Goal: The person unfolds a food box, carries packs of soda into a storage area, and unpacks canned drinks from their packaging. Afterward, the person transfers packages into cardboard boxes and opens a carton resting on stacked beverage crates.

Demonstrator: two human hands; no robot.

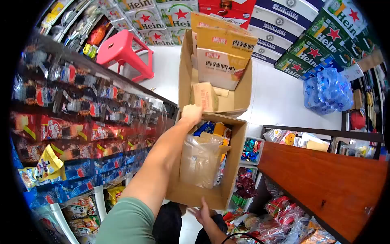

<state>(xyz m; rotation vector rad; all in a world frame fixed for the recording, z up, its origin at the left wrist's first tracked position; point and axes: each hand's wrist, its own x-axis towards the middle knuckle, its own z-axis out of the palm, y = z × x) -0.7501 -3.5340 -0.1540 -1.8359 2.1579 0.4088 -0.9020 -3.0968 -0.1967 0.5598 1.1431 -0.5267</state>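
An open cardboard box (174, 188) stands before me, with a smaller carton under clear plastic (200, 162) and colourful packets (221, 131) inside. Beyond it is a second open box (244, 95) holding flattened printed cartons (219, 67) and a small brown carton (204, 96). My left hand (191, 114) is at the far left corner of the near box, where the two boxes meet; its fingers are bent over, and what they grip is hidden. At the near box's front edge my right hand (203, 213) has its fingers spread, close to the cardboard.
A pink stool (126, 55) stands at upper left. Hanging snack packets (81, 134) line the left side. Beer cases (178, 14) form the back. Bottled water (328, 91) sits at right, above a wooden board (325, 179). Candy bins (252, 150) adjoin the near box.
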